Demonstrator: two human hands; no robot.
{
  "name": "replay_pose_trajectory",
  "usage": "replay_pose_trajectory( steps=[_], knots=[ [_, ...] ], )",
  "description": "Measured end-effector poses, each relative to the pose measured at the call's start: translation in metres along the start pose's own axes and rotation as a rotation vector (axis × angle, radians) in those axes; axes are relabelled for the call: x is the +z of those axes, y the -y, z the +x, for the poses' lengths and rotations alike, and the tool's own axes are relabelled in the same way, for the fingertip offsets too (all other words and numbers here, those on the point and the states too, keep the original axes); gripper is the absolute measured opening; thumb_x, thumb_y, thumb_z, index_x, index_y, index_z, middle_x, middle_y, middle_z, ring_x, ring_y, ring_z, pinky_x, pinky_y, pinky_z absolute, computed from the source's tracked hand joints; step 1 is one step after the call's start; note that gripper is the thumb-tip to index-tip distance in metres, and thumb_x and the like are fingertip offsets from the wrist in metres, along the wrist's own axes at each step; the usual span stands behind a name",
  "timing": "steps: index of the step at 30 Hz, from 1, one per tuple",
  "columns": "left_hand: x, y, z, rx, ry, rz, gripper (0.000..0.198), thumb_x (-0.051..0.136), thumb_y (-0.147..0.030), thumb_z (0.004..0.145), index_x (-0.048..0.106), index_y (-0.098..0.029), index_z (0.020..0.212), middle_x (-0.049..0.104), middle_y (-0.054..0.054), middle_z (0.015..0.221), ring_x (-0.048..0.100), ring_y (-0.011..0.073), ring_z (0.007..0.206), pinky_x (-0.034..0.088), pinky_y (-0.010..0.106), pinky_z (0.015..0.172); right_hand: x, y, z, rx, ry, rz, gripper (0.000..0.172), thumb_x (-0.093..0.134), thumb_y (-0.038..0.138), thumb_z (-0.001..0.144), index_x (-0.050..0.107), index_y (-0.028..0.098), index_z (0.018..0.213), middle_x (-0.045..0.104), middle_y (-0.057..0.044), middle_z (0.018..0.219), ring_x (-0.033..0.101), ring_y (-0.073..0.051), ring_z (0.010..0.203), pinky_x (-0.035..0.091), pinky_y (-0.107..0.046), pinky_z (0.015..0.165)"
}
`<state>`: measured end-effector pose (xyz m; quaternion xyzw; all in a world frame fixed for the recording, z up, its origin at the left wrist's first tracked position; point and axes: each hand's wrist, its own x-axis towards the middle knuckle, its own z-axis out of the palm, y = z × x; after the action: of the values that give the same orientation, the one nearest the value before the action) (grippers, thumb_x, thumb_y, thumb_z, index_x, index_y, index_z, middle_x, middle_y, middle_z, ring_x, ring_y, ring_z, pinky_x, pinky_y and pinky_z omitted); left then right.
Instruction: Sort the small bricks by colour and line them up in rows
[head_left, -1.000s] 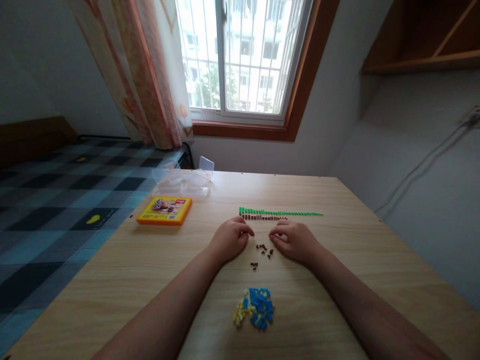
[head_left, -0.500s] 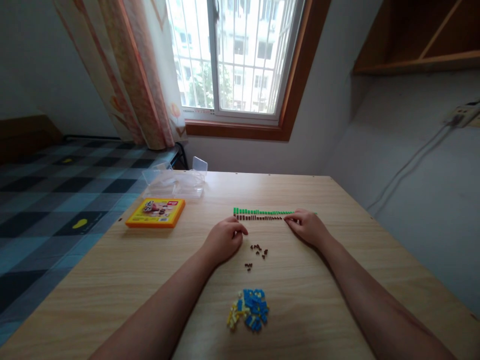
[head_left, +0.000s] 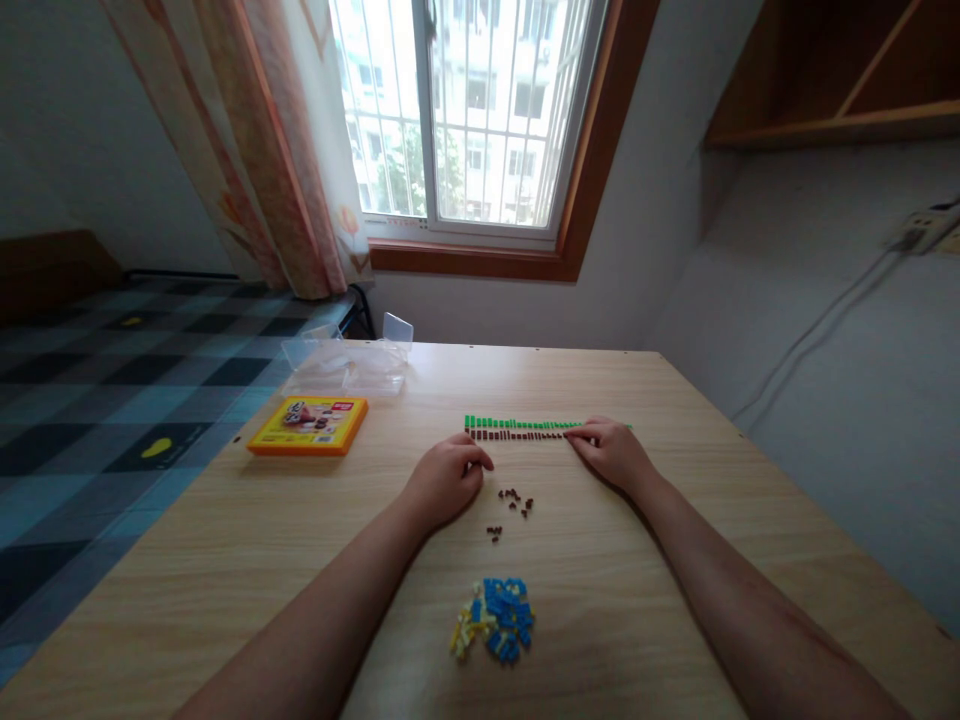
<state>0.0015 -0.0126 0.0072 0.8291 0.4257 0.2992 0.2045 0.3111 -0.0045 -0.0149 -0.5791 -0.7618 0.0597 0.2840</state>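
Observation:
A row of small brown building bricks (head_left: 499,436) runs across the table, just in front of a row of green bricks (head_left: 491,422). At the right end of the brown row, my right hand (head_left: 611,450) is closed in a pinch, its fingertips down on a tiny brown brick that they mostly hide. My left hand (head_left: 448,475) rests on the table by the left end of the rows, fingers loosely bent, with nothing visible in it. Loose brown bricks (head_left: 516,497) lie between my forearms. Nearer to me is a pile of blue bricks (head_left: 508,612) and yellow bricks (head_left: 465,632).
To the left lies a yellow-orange box (head_left: 309,427) with a printed cover. Behind it stand clear plastic containers (head_left: 349,370) near the far table edge. A checked bed (head_left: 97,400) adjoins the table's left side, and a cable (head_left: 817,335) hangs on the right wall.
The view has shifted very slightly. Both hands keep almost the same place, with the right fingertips still at the end of the brown row.

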Motion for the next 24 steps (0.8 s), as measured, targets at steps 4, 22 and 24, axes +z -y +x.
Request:
replay_pose_trajectory(
  steps=[4, 22, 24],
  knots=[
    [0.000, 0.000, 0.000, -0.010, 0.002, -0.009, 0.029, 0.055, -0.003, 0.076, 0.077, -0.020, 0.080, 0.068, 0.003, 0.088, 0.063, 0.0160, 0.079, 0.051, 0.029, 0.078, 0.001, 0.000, 0.000, 0.000, 0.004, -0.004, 0.023, 0.059, 0.027, 0.090, 0.081, 0.024, 0.096, 0.072, -0.004, 0.082, 0.064, -0.018, 0.073, 0.046, -0.029, 0.069],
    [0.000, 0.001, -0.001, 0.021, 0.025, 0.007, 0.028, 0.054, -0.005, 0.077, 0.077, -0.021, 0.081, 0.068, 0.004, 0.090, 0.063, 0.0161, 0.081, 0.051, 0.029, 0.078, -0.003, 0.005, -0.001, -0.020, -0.071, 0.046, 0.022, 0.059, 0.024, 0.087, 0.080, 0.021, 0.092, 0.073, -0.006, 0.083, 0.063, -0.018, 0.070, 0.047, -0.029, 0.068],
    [-0.001, -0.001, -0.003, 0.042, 0.058, 0.006, 0.028, 0.055, -0.006, 0.077, 0.078, -0.022, 0.081, 0.069, 0.003, 0.090, 0.063, 0.0156, 0.080, 0.050, 0.028, 0.076, -0.006, 0.013, -0.003, -0.051, -0.071, 0.054, 0.021, 0.060, 0.023, 0.088, 0.080, 0.020, 0.093, 0.072, -0.006, 0.082, 0.061, -0.017, 0.067, 0.045, -0.029, 0.064]
  ],
)
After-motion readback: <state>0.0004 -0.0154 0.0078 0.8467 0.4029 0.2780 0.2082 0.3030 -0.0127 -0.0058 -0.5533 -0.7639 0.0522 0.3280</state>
